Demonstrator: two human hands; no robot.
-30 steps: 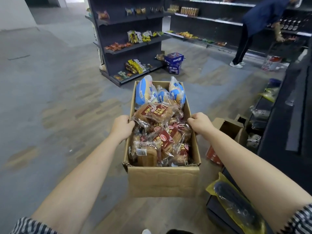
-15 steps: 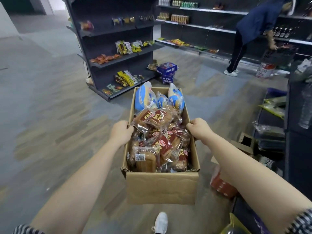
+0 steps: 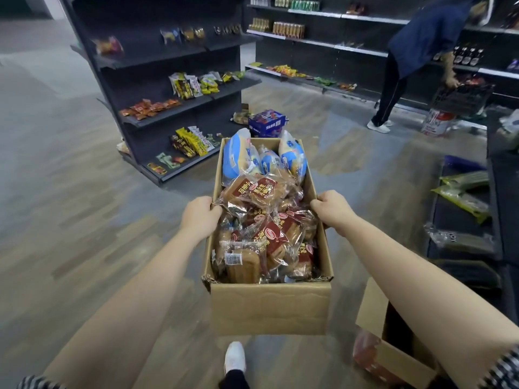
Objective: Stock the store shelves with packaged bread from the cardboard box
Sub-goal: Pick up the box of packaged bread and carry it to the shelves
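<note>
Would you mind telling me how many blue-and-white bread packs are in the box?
3, at the far end of the cardboard box: left pack, middle pack, right pack; more may be hidden beneath.

Blue carton (image 3: 266, 123) on the floor (image 3: 70, 220), red-white bucket (image 3: 436, 123) (near a person (image 3: 415, 43))

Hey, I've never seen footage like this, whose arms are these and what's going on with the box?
No machine here. The camera sits on a person's head, looking forward and down, so the bare arms are their own. The left hand and right hand grip the long sides of an open cardboard box, held above the floor. It is full of wrapped bread, with blue packs at the far end. Ahead stand dark shelves with snacks; another person bends on the right.
</note>
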